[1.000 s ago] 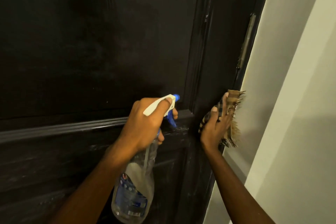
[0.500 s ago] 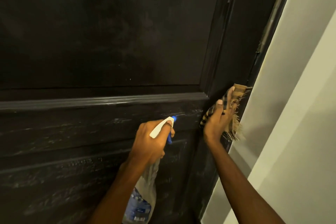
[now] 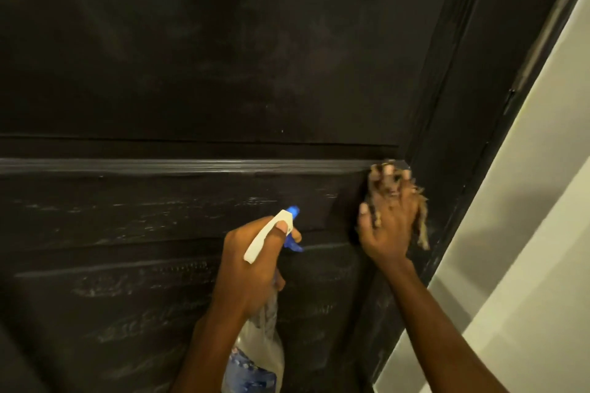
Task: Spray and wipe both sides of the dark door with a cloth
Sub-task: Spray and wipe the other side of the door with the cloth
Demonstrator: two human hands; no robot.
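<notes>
Right hand [image 3: 390, 231] shifted inward, seemingly pressing cloth [image 3: 422, 228], left hand [image 3: 252, 268] gripping bottle [image 3: 260, 359]

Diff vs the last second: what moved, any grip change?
The right hand slid the cloth left, off the right edge of the door onto its face by the moulding. The left hand lowered the spray bottle slightly. Unchanged: left grips the bottle, right presses the cloth.

The spray bottle [image 3: 258, 354] is cut off below, the cloth [image 3: 424, 233] blurred.
</notes>
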